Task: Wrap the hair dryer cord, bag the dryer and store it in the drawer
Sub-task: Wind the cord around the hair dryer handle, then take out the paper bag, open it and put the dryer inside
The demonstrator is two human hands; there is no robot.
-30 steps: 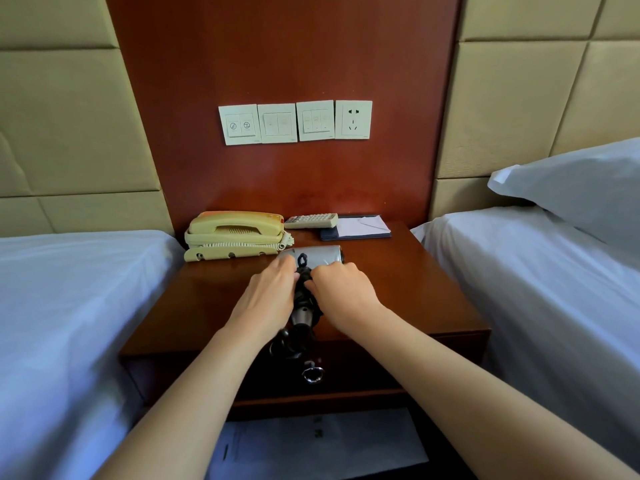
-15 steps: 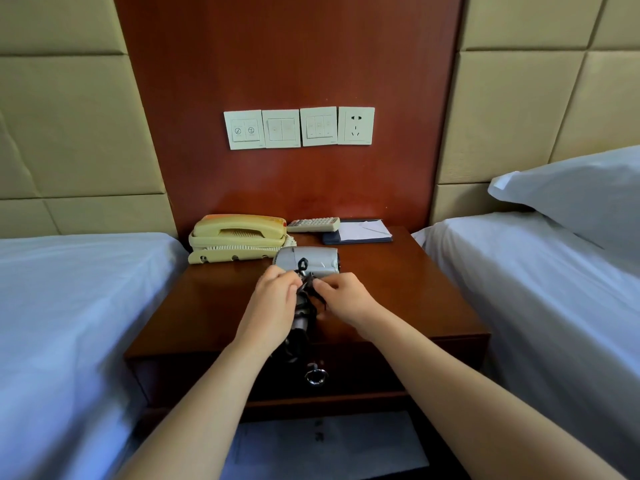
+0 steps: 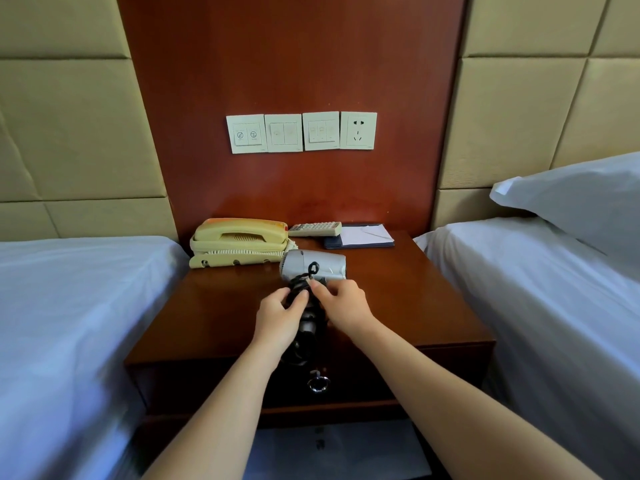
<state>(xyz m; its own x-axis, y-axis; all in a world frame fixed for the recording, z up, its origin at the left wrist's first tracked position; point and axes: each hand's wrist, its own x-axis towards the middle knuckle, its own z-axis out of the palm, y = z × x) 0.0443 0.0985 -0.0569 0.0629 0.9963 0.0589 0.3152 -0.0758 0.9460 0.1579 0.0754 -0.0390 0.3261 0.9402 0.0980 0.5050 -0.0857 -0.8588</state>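
Observation:
A silver hair dryer (image 3: pixel 323 266) lies on the wooden nightstand (image 3: pixel 408 306), barrel toward the wall and handle toward me. Its black cord (image 3: pixel 313 270) is wound in coils around the handle, with a small loop sticking up over the barrel. My left hand (image 3: pixel 278 318) grips the handle and the wound cord from the left. My right hand (image 3: pixel 344 306) pinches the cord at the top of the handle from the right. The lower handle hangs past the nightstand's front edge, above the drawer's metal ring pull (image 3: pixel 318 384). The drawer (image 3: pixel 363 382) is closed. No bag is in sight.
A yellow telephone (image 3: pixel 239 242) sits at the back left of the nightstand, a remote control (image 3: pixel 315 229) and a notepad (image 3: pixel 363 235) behind the dryer. Beds with white sheets (image 3: pixel 69 323) flank both sides; a pillow (image 3: pixel 581 199) lies on the right one. Wall switches and a socket (image 3: pixel 358 130) hang above.
Both hands slid slightly toward me along the handle, uncovering more of the silver barrel. The cord loop at the top now stands free above my fingers.

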